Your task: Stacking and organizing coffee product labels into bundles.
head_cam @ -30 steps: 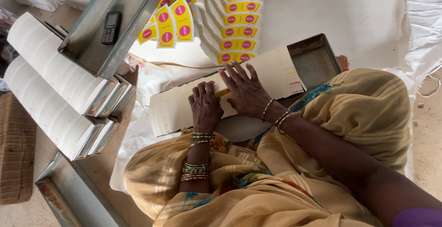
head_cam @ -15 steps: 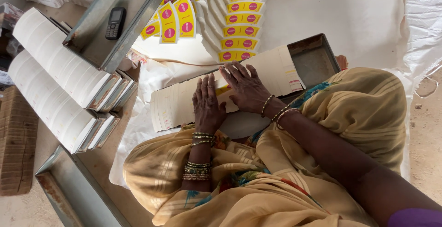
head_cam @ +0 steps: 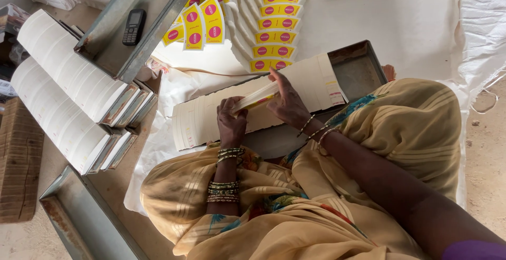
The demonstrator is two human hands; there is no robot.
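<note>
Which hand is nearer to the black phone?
The left hand. It grips the card row below and right of the phone, which lies in a metal tray. The right hand lifts cards farther right.

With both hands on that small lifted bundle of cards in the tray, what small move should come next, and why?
Probably lift the bundle clear of the card row. The left hand pinches its near end and the right hand presses along its top; it already sits tilted above the rest of the row in the metal tray, so it looks separated and ready to come out.
</note>
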